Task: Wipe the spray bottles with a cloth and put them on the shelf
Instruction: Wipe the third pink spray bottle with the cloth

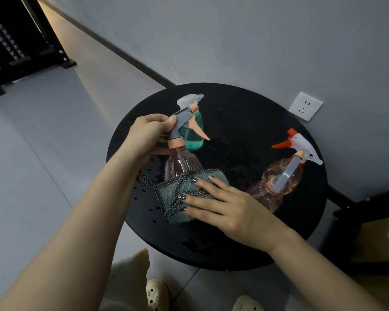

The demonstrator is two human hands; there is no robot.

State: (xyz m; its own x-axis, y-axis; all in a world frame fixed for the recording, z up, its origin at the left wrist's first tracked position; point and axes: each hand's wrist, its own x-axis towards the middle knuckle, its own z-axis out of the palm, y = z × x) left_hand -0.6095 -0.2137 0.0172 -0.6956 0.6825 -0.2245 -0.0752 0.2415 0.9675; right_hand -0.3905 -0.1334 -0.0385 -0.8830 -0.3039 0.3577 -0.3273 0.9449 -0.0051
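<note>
Head view: left hand (pixel 148 131) gripping the grey sprayer head of a pink spray bottle (pixel 180 163) upright on the round black table (pixel 245 248). Right hand (pixel 222 205), fingers straight, pressing a green cloth (pixel 184 189) against that bottle's base. Behind it, a teal bottle (pixel 194 131); right of it, more pink bottles (pixel 279 182).
</note>
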